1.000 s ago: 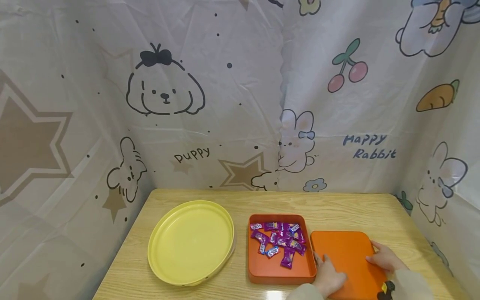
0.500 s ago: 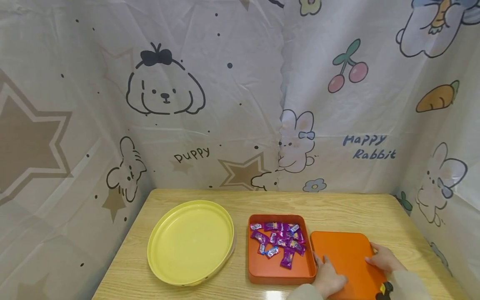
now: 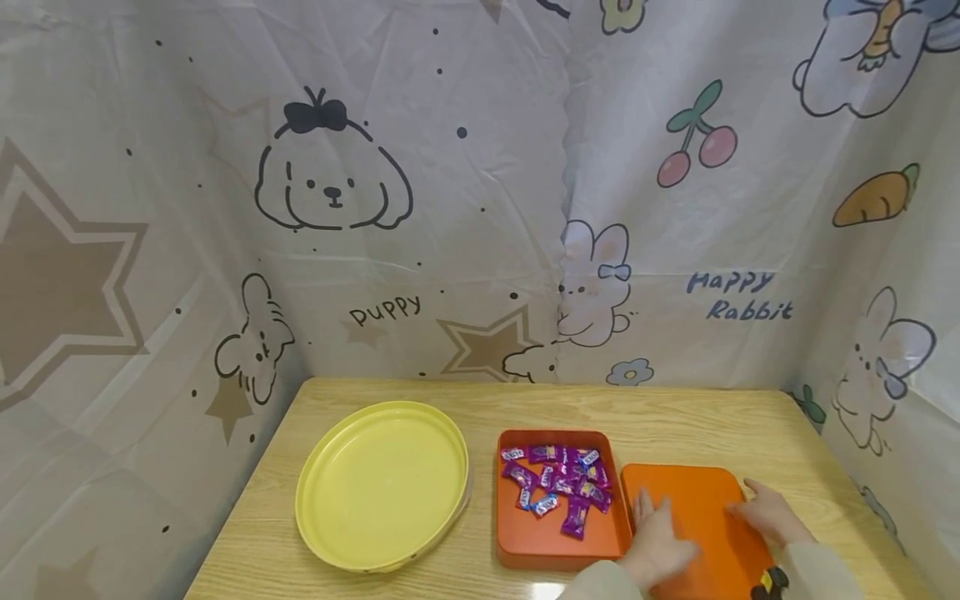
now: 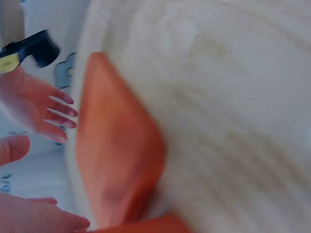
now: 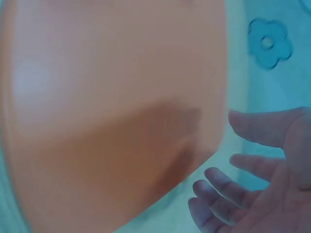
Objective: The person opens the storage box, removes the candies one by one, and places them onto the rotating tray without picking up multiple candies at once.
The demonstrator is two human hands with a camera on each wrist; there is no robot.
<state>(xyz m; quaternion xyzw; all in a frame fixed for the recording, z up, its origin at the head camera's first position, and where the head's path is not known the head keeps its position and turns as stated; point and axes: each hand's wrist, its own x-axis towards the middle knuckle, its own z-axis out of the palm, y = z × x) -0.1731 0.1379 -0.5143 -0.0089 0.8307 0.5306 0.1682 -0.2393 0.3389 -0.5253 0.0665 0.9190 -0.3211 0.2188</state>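
On the right of the table lies a flat orange lid [image 3: 693, 492], rounded at its corners, beside an orange-red box [image 3: 528, 537] that holds purple-wrapped candies [image 3: 576, 515] and small white, blue and red ones. My left hand [image 3: 660, 542] hovers over the lid's left edge, fingers spread, holding nothing. Just off the lid's right edge is my right hand [image 3: 772, 512], thumb and fingers apart. The right wrist view shows the right hand's fingers relaxed, with a gap to the lid [image 5: 121, 73]. Blur in the left wrist view softens the lid [image 4: 116, 141].
A round yellow tray [image 3: 382, 483] stands on the left of the wooden table [image 3: 480, 404]. Printed cloth [image 3: 480, 250] hangs behind the table and along both sides. A black and yellow wrist device [image 3: 771, 582] sits at the right sleeve.
Both hands have let go of the lid's sides. The left hand has risen slightly with its fingers spreading, and the right fingers have opened. The lid, box, candies and tray have stayed put.
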